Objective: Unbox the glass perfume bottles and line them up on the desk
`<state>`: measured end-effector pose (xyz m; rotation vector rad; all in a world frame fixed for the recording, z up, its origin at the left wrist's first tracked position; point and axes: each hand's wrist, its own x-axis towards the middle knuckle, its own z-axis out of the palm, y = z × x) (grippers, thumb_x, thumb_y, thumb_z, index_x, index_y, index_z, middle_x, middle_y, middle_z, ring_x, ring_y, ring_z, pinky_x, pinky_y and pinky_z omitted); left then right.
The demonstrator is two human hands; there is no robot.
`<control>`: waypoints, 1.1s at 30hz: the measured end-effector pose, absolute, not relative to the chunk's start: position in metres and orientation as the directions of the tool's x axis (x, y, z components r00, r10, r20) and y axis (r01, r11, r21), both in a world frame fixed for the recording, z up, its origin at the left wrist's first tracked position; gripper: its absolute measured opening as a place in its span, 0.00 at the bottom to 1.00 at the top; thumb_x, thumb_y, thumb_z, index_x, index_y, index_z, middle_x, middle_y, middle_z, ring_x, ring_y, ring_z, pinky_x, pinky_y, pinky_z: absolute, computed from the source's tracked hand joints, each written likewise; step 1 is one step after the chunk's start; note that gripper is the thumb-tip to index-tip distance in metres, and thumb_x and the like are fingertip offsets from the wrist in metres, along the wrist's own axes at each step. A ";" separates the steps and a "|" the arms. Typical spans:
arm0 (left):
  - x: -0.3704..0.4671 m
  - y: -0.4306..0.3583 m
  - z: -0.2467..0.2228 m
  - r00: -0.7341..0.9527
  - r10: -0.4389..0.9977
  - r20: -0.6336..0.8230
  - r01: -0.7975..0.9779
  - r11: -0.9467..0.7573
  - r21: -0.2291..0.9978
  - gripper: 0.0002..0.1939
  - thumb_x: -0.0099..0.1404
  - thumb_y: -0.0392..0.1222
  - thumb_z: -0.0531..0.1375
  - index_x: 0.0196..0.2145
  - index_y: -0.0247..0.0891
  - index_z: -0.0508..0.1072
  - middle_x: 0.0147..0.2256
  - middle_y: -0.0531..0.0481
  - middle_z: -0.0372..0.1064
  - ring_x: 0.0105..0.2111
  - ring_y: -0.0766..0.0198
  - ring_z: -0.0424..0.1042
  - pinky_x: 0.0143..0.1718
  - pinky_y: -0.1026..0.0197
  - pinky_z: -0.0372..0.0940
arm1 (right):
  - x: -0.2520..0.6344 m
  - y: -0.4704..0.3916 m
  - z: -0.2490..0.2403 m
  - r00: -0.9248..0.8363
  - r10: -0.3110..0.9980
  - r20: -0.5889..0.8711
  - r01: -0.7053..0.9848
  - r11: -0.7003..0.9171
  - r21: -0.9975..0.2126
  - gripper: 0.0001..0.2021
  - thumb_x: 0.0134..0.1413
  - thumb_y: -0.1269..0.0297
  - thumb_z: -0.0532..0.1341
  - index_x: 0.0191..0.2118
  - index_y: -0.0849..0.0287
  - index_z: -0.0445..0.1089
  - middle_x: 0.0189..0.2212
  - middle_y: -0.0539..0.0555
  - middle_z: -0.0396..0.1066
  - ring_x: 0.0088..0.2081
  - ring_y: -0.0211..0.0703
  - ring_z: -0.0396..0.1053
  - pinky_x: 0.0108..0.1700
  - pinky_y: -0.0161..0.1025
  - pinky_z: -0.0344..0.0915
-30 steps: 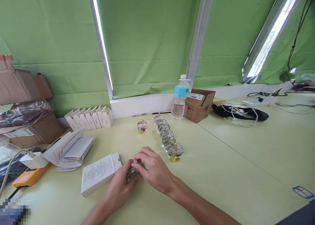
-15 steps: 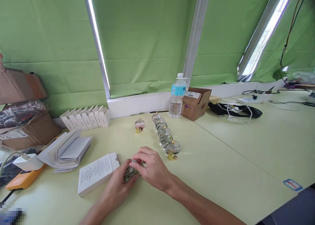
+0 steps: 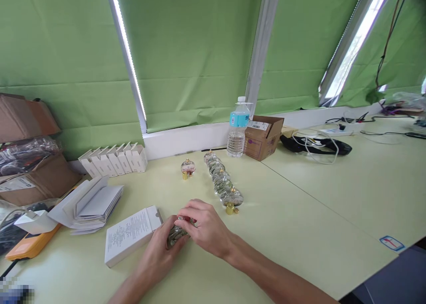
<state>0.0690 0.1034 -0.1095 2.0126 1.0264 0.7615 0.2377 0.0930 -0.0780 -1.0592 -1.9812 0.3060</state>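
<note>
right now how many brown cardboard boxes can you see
3: the upper box at far left, the lower box beneath it and the plastic-wrapped bundle, and the small box right of the water bottle. Others may be hidden.

pale yellow-green table (image 3: pixel 286 224), row of glass bottles (image 3: pixel 222 176), white box (image 3: pixel 131 236), papers (image 3: pixel 101 202), water bottle (image 3: pixel 236 140), cardboard box (image 3: pixel 261 140)

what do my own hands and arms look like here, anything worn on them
Both the left hand and the right hand are bare, with no gloves. No sleeve shows on either forearm, and I see no watch or bracelet at the wrists. Whether there is a ring is hard to tell, as some fingers are hidden.
</note>
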 end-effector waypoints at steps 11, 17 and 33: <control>0.069 0.104 -0.110 0.504 0.845 0.177 0.427 -0.422 0.800 0.06 0.66 0.44 0.55 0.39 0.41 0.65 0.38 0.49 0.71 0.37 0.59 0.69 0.39 0.60 0.63 | 0.239 0.093 -0.078 -0.295 0.793 0.533 0.556 0.596 -0.579 0.09 0.63 0.64 0.57 0.34 0.58 0.73 0.30 0.51 0.69 0.31 0.37 0.64 0.37 0.34 0.63; 0.069 0.104 -0.109 0.499 0.846 0.187 0.429 -0.429 0.795 0.08 0.66 0.45 0.56 0.41 0.42 0.67 0.38 0.49 0.72 0.36 0.59 0.70 0.38 0.60 0.64 | 0.238 0.088 -0.064 -0.237 0.817 0.525 0.495 0.567 -0.658 0.10 0.62 0.62 0.59 0.31 0.57 0.73 0.27 0.50 0.70 0.29 0.36 0.65 0.34 0.34 0.63; 0.068 0.104 -0.113 0.395 0.895 0.206 0.507 -0.399 0.764 0.19 0.64 0.49 0.58 0.52 0.46 0.65 0.46 0.47 0.72 0.43 0.55 0.72 0.44 0.55 0.67 | 0.279 0.101 -0.054 -0.114 0.900 0.421 0.800 0.334 -0.499 0.13 0.60 0.70 0.55 0.26 0.58 0.69 0.26 0.50 0.69 0.27 0.38 0.64 0.30 0.36 0.57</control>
